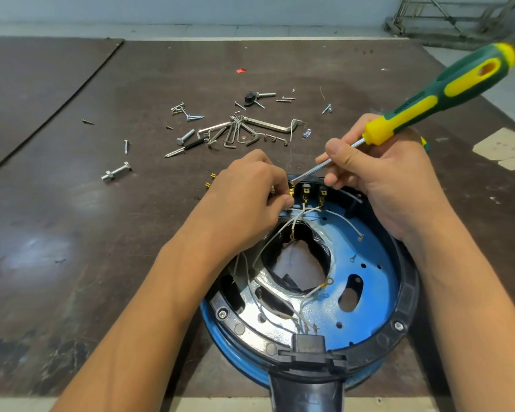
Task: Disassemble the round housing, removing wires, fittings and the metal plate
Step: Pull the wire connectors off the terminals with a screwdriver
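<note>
The round housing (405, 292), black-rimmed with a blue metal plate (378, 260) inside, lies open on the table in front of me. White wires (268, 248) with ring terminals cross its middle. A row of brass terminals (305, 193) stands at its far rim. My left hand (250, 188) pinches a wire connector at the leftmost terminal. My right hand (378, 179) grips the shaft of a green and yellow screwdriver (446, 87), whose tip touches that same terminal.
Loose screws, bolts and hex keys (235, 132) lie scattered on the dark table (72, 233) beyond the housing. A larger bolt (116, 172) lies to the left. Two small brass fittings (210, 179) sit beside my left hand. A black handle (306, 379) juts from the housing toward me.
</note>
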Demonstrator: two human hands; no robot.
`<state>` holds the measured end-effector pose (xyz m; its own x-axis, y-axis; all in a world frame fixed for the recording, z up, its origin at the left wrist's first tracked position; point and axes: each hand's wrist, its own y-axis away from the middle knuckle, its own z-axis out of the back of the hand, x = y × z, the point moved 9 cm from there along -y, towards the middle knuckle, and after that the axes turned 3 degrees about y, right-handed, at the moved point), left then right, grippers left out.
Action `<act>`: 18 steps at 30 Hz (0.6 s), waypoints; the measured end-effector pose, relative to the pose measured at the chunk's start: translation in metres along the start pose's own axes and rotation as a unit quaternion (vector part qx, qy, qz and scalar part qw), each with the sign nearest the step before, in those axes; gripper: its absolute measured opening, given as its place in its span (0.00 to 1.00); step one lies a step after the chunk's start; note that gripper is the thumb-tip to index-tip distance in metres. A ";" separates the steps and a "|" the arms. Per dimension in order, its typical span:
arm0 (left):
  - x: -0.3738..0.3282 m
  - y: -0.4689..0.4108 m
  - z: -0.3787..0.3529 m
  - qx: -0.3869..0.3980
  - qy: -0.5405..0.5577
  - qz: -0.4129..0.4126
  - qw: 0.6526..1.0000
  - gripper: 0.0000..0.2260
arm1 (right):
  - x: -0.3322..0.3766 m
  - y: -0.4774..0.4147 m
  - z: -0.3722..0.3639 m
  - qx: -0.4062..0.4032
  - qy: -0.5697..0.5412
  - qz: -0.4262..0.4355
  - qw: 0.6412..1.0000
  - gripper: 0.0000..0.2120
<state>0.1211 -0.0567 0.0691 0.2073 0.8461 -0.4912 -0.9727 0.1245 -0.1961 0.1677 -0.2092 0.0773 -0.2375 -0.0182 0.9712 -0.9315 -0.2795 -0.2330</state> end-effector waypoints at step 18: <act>-0.001 0.000 0.001 0.003 -0.002 0.002 1.000 0.05 | -0.003 0.001 0.005 -0.029 -0.007 -0.017 0.999 0.15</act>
<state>0.1204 -0.0566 0.0703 0.2030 0.8487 -0.4883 -0.9740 0.1237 -0.1898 0.1693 -0.2141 0.0742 -0.2012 -0.0235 0.9793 -0.9535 -0.2245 -0.2012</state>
